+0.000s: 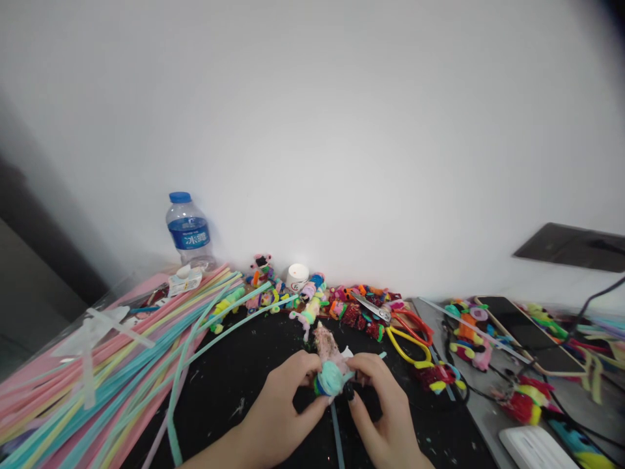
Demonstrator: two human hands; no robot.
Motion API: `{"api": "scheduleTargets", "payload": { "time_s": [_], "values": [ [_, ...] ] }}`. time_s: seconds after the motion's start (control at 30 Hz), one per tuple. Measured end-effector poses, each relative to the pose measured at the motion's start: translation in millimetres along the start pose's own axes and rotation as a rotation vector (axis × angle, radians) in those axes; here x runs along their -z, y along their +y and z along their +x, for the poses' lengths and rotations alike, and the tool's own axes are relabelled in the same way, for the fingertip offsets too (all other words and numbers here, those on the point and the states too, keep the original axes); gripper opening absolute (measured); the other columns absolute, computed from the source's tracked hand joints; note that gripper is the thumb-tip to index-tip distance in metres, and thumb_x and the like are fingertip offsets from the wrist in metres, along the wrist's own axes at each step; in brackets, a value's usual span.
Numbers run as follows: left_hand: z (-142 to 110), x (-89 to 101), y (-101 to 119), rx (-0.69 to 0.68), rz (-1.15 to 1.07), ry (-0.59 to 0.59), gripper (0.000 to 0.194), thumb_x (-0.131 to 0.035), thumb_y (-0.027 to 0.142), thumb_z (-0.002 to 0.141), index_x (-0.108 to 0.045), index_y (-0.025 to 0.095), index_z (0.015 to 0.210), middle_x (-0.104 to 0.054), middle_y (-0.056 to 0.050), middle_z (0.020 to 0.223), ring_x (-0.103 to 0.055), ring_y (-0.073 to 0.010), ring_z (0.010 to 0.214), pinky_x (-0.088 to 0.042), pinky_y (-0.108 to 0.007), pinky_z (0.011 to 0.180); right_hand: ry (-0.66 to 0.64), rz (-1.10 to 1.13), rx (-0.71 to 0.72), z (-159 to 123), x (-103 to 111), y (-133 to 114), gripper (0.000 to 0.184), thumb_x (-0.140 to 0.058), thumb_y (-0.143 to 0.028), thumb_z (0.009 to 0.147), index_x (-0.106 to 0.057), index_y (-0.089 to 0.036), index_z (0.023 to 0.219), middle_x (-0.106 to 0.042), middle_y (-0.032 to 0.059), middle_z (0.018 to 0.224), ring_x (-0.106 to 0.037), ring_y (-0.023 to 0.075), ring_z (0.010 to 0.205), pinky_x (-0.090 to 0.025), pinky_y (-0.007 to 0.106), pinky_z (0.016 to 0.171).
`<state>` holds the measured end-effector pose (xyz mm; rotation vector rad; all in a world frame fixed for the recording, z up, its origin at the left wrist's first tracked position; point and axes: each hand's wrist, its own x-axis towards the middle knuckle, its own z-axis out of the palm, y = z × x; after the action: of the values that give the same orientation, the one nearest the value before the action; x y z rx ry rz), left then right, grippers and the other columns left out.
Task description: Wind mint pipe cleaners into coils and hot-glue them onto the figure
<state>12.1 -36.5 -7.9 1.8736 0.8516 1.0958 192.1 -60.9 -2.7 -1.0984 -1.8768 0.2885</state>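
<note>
Between my hands is a small pipe-cleaner figure (331, 378) with a mint-green wound part and a pale pink part. My left hand (280, 404) grips it from the left, fingers and thumb closed on its side. From the right, my right hand (383, 407) pinches its other side, with the fingertips close to a small black bit. A fuzzy pinkish-brown piece (325, 342) sticks up just beyond the figure. Below the figure, a thin pale-blue strip (336, 433) runs toward me over the black mat (234, 384).
Bundled pastel pipe cleaners (146, 371) spread across the left. Behind them stands a water bottle (188, 228). Scissors (407, 335) with red and yellow handles lie right of centre. Several finished figures (312, 303) line the wall. At right are a phone (530, 335), cables and a white device (537, 448).
</note>
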Motion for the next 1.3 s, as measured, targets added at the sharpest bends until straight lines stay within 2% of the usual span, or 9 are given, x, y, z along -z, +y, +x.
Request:
{"api": "scheduleTargets", "payload": {
  "time_s": [0.73,0.97,1.3],
  "values": [
    [0.2,0.6,2.2,-0.006,0.036,-0.015,0.030,-0.054,0.005,0.072,-0.053,0.023,0.097,-0.061,0.000,0.088,-0.060,-0.0137,0.080,-0.052,-0.025,0.074,-0.003,-0.009,-0.004,0.4,-0.1,0.2,0.030,-0.048,-0.010,0.078,-0.051,-0.020,0.107,-0.058,0.0085,0.096,-0.057,0.0221,0.084,-0.049,0.033,0.070],
    [-0.9,1.3,0.3,-0.019,0.127,-0.030,0.029,-0.055,0.007,0.071,-0.053,0.022,0.095,-0.060,0.000,0.084,-0.058,-0.0141,0.075,-0.050,-0.026,0.072,-0.069,0.005,0.034,2.0,-0.2,-5.7,0.038,-0.051,-0.010,0.074,-0.048,-0.020,0.111,-0.055,0.0093,0.103,-0.052,0.0252,0.098,-0.045,0.038,0.082],
    [0.2,2.6,5.2,-0.102,0.223,-0.053,0.027,-0.053,0.005,0.069,-0.055,0.021,0.091,-0.061,-0.002,0.082,-0.057,-0.0153,0.076,-0.048,-0.024,0.072,-0.095,-0.044,0.044,4.6,-1.9,-9.5,0.045,-0.053,-0.011,0.072,-0.045,-0.021,0.115,-0.052,0.0099,0.109,-0.050,0.0274,0.102,-0.042,0.042,0.085]
  ]
}}
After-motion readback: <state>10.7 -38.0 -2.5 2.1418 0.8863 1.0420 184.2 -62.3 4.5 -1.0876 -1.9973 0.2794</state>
